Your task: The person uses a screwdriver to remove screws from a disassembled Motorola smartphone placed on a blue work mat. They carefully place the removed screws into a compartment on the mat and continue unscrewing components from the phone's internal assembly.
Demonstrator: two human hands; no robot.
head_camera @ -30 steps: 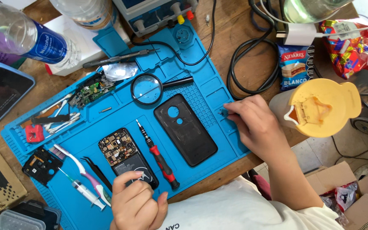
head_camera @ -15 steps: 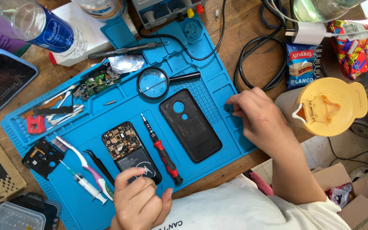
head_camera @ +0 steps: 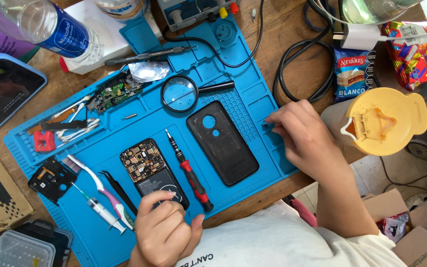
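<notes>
The opened phone (head_camera: 153, 173) lies face down near the front edge of the blue mat (head_camera: 124, 118), its circuit board bare, so the insides are within reach. The left hand (head_camera: 164, 230) rests on the phone's lower end, fingers curled loosely and pressing down, which pins it flat. Just right of it lies a red-handled screwdriver (head_camera: 190, 170), then the black back cover (head_camera: 222, 142), set aside inside up. The right hand (head_camera: 305, 136) reaches to a small compartment at the mat's right edge, fingertips pinched together there; whether they hold a screw cannot be told. A magnifier (head_camera: 180, 93) sits above the cover. Tweezers (head_camera: 117, 190), a brush (head_camera: 97, 183) and a syringe (head_camera: 100, 210) lie left of the phone. The mat covers the wooden tabletop (head_camera: 292, 29).
</notes>
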